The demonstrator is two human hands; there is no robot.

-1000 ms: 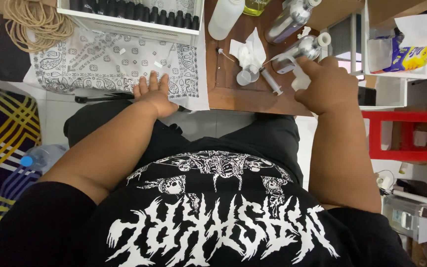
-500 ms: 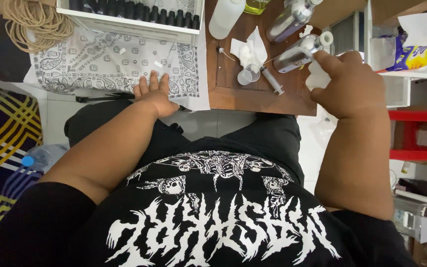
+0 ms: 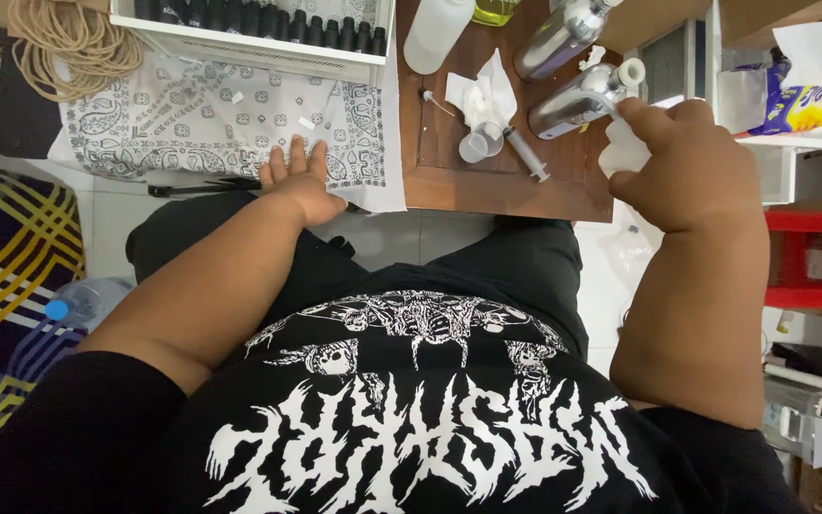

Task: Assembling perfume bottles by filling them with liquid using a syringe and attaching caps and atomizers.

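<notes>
My left hand (image 3: 299, 179) lies flat, fingers spread, on a white patterned cloth (image 3: 192, 124) spread on the floor. My right hand (image 3: 687, 162) is closed around a small white object (image 3: 620, 152) at the right edge of a low wooden table (image 3: 497, 190). Just beyond its fingers lies a silver bottle with a white cap (image 3: 582, 100). A syringe (image 3: 527, 154), a small clear cup (image 3: 476, 145) and crumpled white tissue (image 3: 487, 90) lie on the table to the left of that hand.
A white rack of small black bottles (image 3: 259, 24) stands behind the cloth, a coil of rope (image 3: 59, 43) at the far left. Another silver bottle (image 3: 563, 33) and a white bottle (image 3: 435, 33) are on the table. A red stool (image 3: 815, 257) and tissue pack (image 3: 801, 95) sit right.
My right hand has lifted off the table's middle and moved right with the small white object. My left hand has stayed on the cloth.
</notes>
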